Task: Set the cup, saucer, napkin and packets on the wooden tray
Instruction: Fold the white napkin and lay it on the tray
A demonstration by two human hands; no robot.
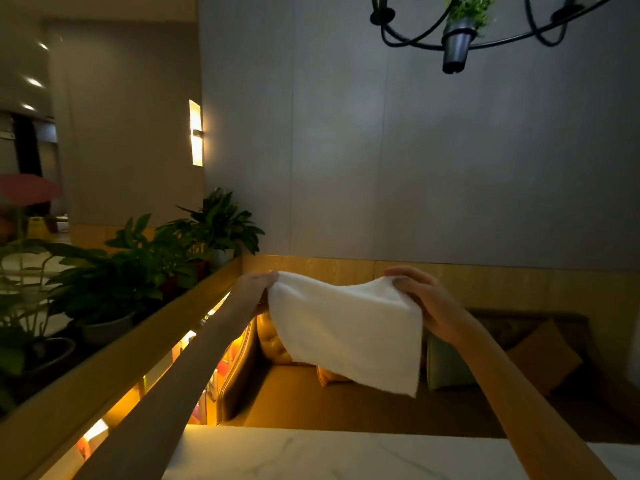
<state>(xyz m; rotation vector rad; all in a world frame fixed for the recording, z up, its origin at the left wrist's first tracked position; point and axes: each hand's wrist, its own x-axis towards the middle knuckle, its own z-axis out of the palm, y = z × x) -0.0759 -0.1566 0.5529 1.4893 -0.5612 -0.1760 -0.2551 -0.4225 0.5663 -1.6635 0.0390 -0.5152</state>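
Note:
A white cloth napkin (349,332) hangs spread out in the air, high above the far edge of the marble table (311,455). My left hand (258,287) pinches its upper left corner. My right hand (420,297) grips its upper right corner. Both arms are stretched forward. The napkin's lower edge dangles free. The cup, saucer, packets and wooden tray are out of view.
Beyond the table stands a tan padded bench (329,393) with cushions (540,355). A wooden ledge (114,358) with several potted plants (145,268) runs along the left. A black chandelier (460,32) hangs top right before a grey wall.

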